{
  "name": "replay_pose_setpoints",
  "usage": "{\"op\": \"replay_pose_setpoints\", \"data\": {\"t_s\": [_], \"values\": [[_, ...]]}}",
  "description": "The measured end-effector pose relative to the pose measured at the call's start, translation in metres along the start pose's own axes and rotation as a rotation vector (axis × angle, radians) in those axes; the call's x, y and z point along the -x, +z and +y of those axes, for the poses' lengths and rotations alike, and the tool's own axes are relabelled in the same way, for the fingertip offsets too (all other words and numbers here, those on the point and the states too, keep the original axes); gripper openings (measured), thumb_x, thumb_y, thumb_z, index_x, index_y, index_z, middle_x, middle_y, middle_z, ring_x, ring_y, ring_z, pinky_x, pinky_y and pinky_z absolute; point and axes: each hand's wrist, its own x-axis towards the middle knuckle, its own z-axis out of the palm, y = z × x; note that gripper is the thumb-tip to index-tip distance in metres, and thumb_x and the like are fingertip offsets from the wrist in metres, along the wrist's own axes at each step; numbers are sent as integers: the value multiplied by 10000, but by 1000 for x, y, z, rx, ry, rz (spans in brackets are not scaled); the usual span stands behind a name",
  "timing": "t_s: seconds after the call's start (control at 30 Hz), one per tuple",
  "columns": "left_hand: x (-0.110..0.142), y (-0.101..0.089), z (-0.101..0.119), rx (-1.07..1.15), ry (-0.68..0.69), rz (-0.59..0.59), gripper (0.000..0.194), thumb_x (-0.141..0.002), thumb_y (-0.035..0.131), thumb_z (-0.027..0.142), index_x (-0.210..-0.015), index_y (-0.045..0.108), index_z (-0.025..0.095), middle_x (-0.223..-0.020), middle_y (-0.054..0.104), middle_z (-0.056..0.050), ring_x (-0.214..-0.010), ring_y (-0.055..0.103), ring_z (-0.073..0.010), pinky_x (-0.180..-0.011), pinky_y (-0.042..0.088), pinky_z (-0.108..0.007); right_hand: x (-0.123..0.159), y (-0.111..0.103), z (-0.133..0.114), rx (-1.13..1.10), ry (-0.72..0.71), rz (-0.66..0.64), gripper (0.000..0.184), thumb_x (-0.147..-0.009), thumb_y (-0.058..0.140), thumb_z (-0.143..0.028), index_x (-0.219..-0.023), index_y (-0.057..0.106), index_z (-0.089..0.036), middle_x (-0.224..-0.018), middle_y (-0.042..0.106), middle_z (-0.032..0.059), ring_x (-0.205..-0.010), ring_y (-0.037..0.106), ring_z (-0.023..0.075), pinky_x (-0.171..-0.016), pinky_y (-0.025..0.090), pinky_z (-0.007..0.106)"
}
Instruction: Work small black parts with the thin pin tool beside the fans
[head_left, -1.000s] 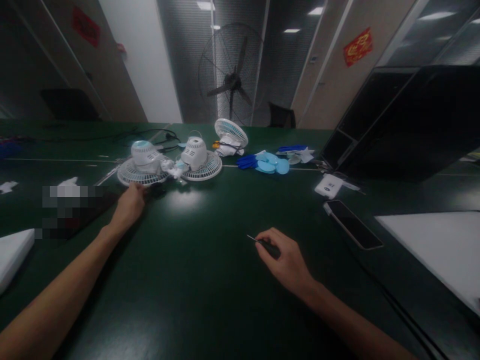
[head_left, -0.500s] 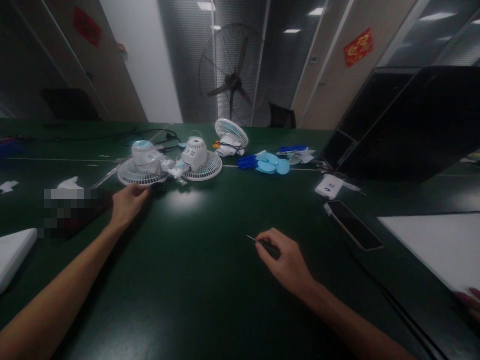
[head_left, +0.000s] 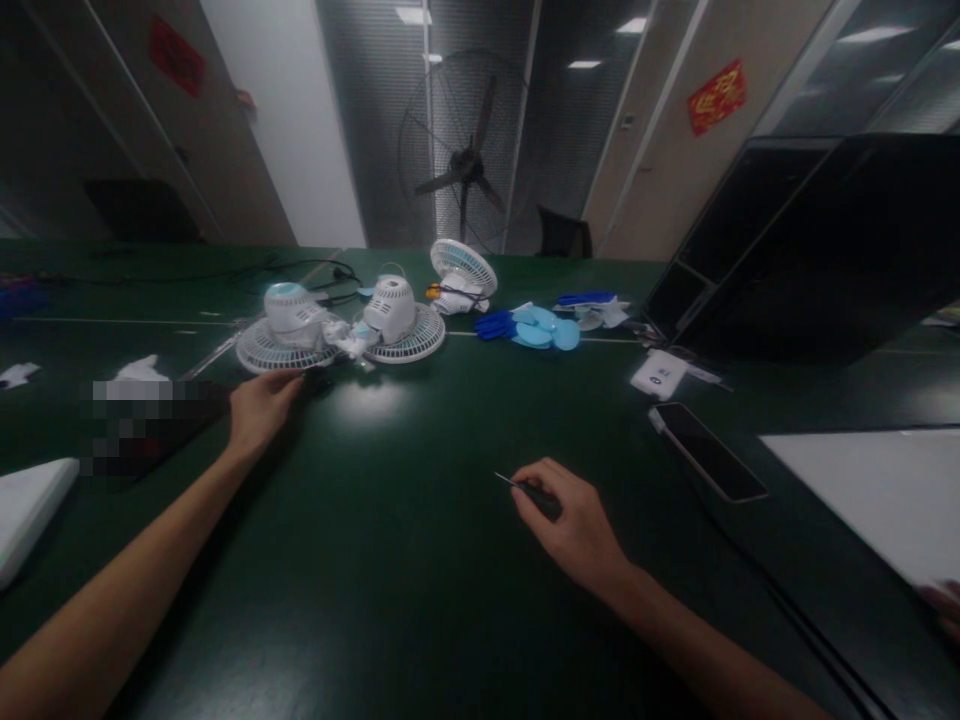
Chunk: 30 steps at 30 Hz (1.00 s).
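Observation:
My right hand [head_left: 574,520] is closed around the dark handle of a small screwdriver [head_left: 541,497], its thin metal shaft pointing left just above the green table. Out to the left, my left hand [head_left: 262,408] reaches to the near rim of a white fan [head_left: 289,335] lying face down. Its fingers are pinched together next to small dark pieces [head_left: 321,380]; what they grip, if anything, is too small and dark to tell. Another white fan [head_left: 397,325] lies face down beside the first. A third fan [head_left: 461,272] stands tilted behind them.
Light-blue fan blades [head_left: 546,328] and blue gloves [head_left: 495,325] lie past the middle. At right are a phone [head_left: 712,452], a white box [head_left: 660,373], a black monitor [head_left: 825,250], a white board [head_left: 877,480] and another person's fingers [head_left: 943,605]. A white object [head_left: 34,510] lies left.

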Motion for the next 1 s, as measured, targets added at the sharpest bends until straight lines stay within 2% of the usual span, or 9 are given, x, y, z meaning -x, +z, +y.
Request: {"op": "replay_pose_setpoints", "data": {"t_s": [0.23, 0.57, 1.0], "values": [[8, 11, 20, 27, -29, -1, 457, -900, 666, 503, -1223, 782, 202, -1113, 801, -90, -1069, 736, -306, -939, 549, -350, 0, -1, -3, -16, 12, -10, 126, -1031, 565, -259, -1049, 684, -220, -998, 675, 52, -855, 659, 194, -712, 548, 307], [9, 10, 23, 39, -41, -68, 436, -854, 672, 528, -1154, 800, 238, -1112, 802, -76, -1082, 729, -318, -950, 550, -371, -1, -1, -1, -12, 14, -6, 113, -1029, 576, -255, -1050, 683, -229, -984, 673, 42, -852, 667, 196, -721, 552, 315], [10, 12, 23, 44, -56, -63, 461, -838, 683, 514, -1175, 795, 221, -1124, 794, -86, -1079, 728, -325, -980, 543, -389, 0, -1, -2, 7, -4, 7, 95, -1019, 587, -240, -1034, 680, -227, -965, 665, 34, -830, 662, 192, -701, 541, 311]]}}
